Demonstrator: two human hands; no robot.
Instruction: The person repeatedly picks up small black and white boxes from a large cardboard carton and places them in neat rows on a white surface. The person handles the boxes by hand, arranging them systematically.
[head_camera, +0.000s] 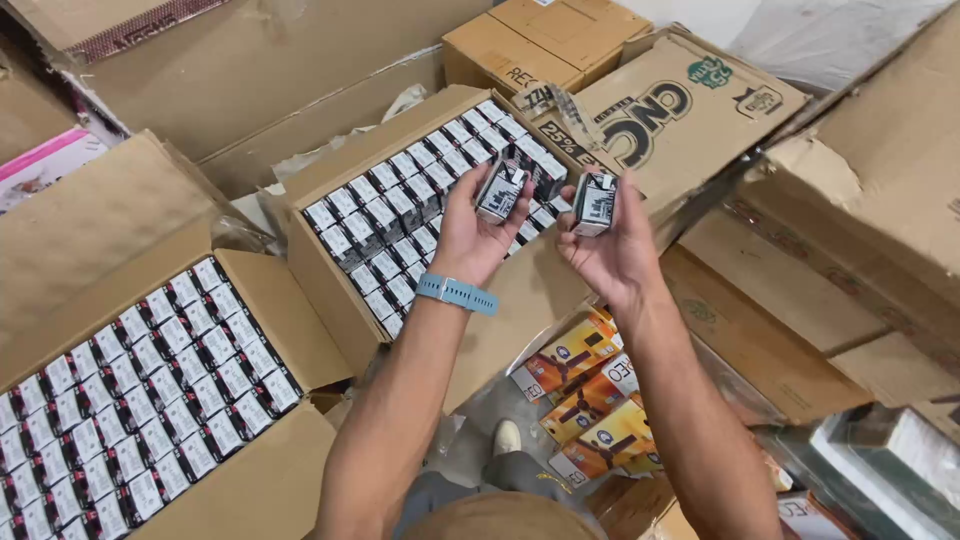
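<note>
Right now my left fingers (497, 172) are wrapped around a small black-and-white box (503, 190), thumb on one side and the rest curled behind it, holding it upright above the far carton (340, 165). My right fingers (622, 190) pinch a second small box (595, 203) of the same kind, gripping it by its sides with the printed face turned toward me. Both boxes sit close together, not touching, with a narrow gap between them. My left hand (472, 235) is palm up, and a light blue band (457, 293) circles that wrist. My right hand (610, 250) is beside it, palm also turned up.

Under the left hand, the far carton is open and packed with rows of the same small boxes standing on end; I see a gap in the rows near its right corner, just below the box I hold. A second open carton (275, 300) lies nearer on my left, also filled with tight rows of those boxes. Beyond the right hand a flattened brown carton (690, 120) with large dark lettering leans against other cardboard. Below my forearms, a few orange-and-yellow packs (585, 390) lie stacked on the floor, and one pale shoe (508, 437) shows beside them. More plain cardboard surrounds everything on all sides.
</note>
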